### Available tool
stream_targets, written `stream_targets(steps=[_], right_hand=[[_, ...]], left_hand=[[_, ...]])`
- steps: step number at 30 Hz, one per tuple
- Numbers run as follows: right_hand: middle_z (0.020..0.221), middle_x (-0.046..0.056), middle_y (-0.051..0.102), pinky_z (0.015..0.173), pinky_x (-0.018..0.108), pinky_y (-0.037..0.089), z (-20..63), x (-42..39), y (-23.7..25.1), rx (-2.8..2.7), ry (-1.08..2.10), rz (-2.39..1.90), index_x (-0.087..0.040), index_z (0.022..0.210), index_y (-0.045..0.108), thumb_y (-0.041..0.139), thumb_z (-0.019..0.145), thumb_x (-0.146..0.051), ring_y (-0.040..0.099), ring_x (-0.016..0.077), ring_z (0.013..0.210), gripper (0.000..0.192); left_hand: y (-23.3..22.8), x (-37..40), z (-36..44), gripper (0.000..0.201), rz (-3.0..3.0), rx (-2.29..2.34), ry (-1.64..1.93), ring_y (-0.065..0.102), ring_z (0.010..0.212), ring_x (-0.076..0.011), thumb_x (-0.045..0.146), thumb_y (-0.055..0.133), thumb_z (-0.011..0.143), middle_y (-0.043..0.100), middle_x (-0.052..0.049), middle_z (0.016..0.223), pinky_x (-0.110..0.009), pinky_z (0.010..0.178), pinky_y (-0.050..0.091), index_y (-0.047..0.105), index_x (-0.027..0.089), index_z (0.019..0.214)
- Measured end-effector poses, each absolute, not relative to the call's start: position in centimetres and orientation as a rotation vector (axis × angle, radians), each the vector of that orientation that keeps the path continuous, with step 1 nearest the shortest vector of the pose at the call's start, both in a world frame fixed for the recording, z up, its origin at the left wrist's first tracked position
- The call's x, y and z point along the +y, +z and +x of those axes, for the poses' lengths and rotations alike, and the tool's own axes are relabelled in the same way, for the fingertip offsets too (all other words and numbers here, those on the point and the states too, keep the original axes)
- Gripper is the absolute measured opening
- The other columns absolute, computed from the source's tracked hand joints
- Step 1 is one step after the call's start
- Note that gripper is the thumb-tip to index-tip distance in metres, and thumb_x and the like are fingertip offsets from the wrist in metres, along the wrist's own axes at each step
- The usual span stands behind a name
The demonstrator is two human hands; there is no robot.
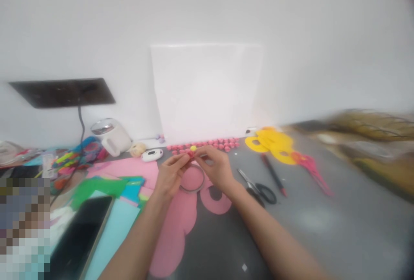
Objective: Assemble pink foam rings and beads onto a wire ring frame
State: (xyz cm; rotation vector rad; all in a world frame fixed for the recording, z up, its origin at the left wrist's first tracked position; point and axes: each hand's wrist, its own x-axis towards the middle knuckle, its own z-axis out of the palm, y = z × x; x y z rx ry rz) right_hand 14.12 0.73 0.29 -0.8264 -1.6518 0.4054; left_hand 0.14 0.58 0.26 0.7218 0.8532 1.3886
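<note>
1. Pink rolled piece (190,154) — tiny, pinched between the fingertips of both hands, held just above the grey counter (323,219) near its back edge, in front of the row of pink rolls (207,145).
2. Left hand (170,177) curls in, thumb and forefinger closed on the piece; right hand (217,168) meets it from the other side, fingertips pressed to the same spot.
3. My read for doing this well: keep the pinch light and the roll tight, turn it with the fingertips only, wrists steady — something so small could easily slip or unroll.
4. Right under the hands lies a clear ring (192,181) on pink cut-out sheet (181,219).
5. Scissors (258,187) and a red pen (274,175) lie just right of the right wrist; yellow cut-out rings (271,142) sit toward the back edge.
6. Left side of the counter: coloured paper sheets (106,185), a dark phone (79,237), a white kettle (110,136).
7. Behind it all — a plain white wall (207,12) with a white board (207,90) leaning against it.
</note>
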Motion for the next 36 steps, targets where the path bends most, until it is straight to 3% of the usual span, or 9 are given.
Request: stream_targets(steps=[11,16,20,23,27,31,34,36], right_hand=[[0.077,0.003,0.067,0.068,0.027,0.051,14.5,1.1,0.0,-1.661,0.464,-0.9,-0.02,0.078,0.063,0.053,0.081,-0.017,0.063,0.0152,0.072,0.011],[0.075,0.002,0.067,0.062,0.025,0.051,15.1,1.1,0.4,-1.636,0.663,-0.962,-0.019,0.081,0.062,0.053,0.08,-0.018,0.062,0.0133,0.065,0.009],[0.068,-0.001,0.066,0.052,0.021,0.045,16.4,1.0,0.4,-2.09,0.849,-1.0,-0.02,0.074,0.066,0.067,0.066,-0.017,0.059,0.0124,0.059,0.008],[0.066,-0.001,0.063,0.052,0.02,0.04,16.7,0.9,0.4,-2.398,0.796,-1.031,-0.02,0.065,0.068,0.073,0.055,-0.014,0.056,0.0128,0.059,0.013],[0.078,0.001,0.062,0.06,0.021,0.04,16.6,1.0,0.9,-2.461,0.766,-1.079,-0.018,0.065,0.068,0.068,0.062,-0.011,0.057,0.0129,0.069,0.007],[0.083,0.001,0.062,0.062,0.022,0.04,17.1,1.1,1.3,-2.334,0.802,-1.125,-0.018,0.074,0.066,0.06,0.071,-0.011,0.055,0.0118,0.069,0.01],[0.084,0.002,0.063,0.062,0.023,0.042,17.4,1.5,1.0,-2.165,0.894,-1.102,-0.018,0.083,0.063,0.056,0.077,-0.018,0.057,0.0133,0.074,0.009],[0.086,0.003,0.064,0.063,0.024,0.044,17.4,1.6,0.8,-2.083,0.95,-1.073,-0.018,0.086,0.062,0.055,0.079,-0.022,0.058,0.0143,0.077,0.011]], left_hand=[[0.4,0.5,0.1,0.019,0.768,0.83,1.31,0.066,0.08,-0.0195,0.018,0.078,0.058,0.073,-0.008,0.083,-0.033,0.082,0.05,0.074,0.013,0.076],[0.7,0.4,0.0,0.016,0.772,0.858,1.322,0.065,0.077,-0.0182,0.018,0.078,0.057,0.072,-0.008,0.078,-0.031,0.078,0.051,0.074,0.012,0.071],[1.2,0.5,0.0,0.019,0.732,0.898,1.404,0.065,0.076,-0.0177,0.017,0.081,0.05,0.072,-0.007,0.076,-0.03,0.076,0.051,0.073,0.012,0.066],[1.1,0.5,0.0,0.02,0.743,0.94,1.427,0.064,0.077,-0.0177,0.019,0.082,0.049,0.072,-0.007,0.076,-0.03,0.076,0.051,0.073,0.012,0.066],[0.6,0.6,-0.1,0.021,0.923,1.069,1.439,0.065,0.077,-0.0185,0.024,0.079,0.054,0.073,-0.008,0.078,-0.031,0.074,0.052,0.074,0.013,0.071],[0.2,0.3,0.1,0.017,1.261,1.239,1.536,0.064,0.07,-0.0175,0.027,0.076,0.059,0.072,-0.006,0.082,-0.029,0.062,0.053,0.074,0.018,0.073],[0.0,0.0,0.4,0.014,1.463,1.284,1.68,0.065,0.079,-0.0204,0.03,0.072,0.064,0.071,-0.005,0.085,-0.029,0.059,0.055,0.074,0.02,0.074],[-0.2,0.0,0.4,0.015,1.51,1.275,1.754,0.066,0.074,-0.0184,0.031,0.069,0.068,0.07,-0.005,0.089,-0.03,0.059,0.056,0.073,0.021,0.078]])
